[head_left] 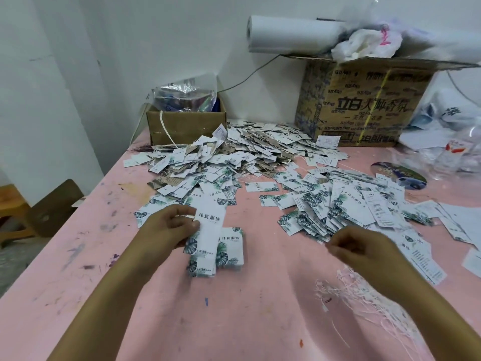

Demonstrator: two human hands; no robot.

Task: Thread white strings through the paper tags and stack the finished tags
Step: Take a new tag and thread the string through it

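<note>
My left hand (169, 226) pinches a long white paper tag (209, 225) with a dark leaf print, held above a small stack of the same tags (230, 252) on the pink table. My right hand (361, 247) hovers over the table to the right with its fingers curled and fingertips pinched together; whether a string is between them I cannot tell. A loose bundle of white strings (364, 293) lies by my right forearm. A heap of loose leaf-print tags (328, 204) spreads ahead of my right hand.
A large pile of tags with strings (234, 152) covers the middle back of the pink table (104, 256). A small open cardboard box (184, 126) stands back left, a big printed carton (364, 105) back right. Plastic bags (447, 142) lie at the far right.
</note>
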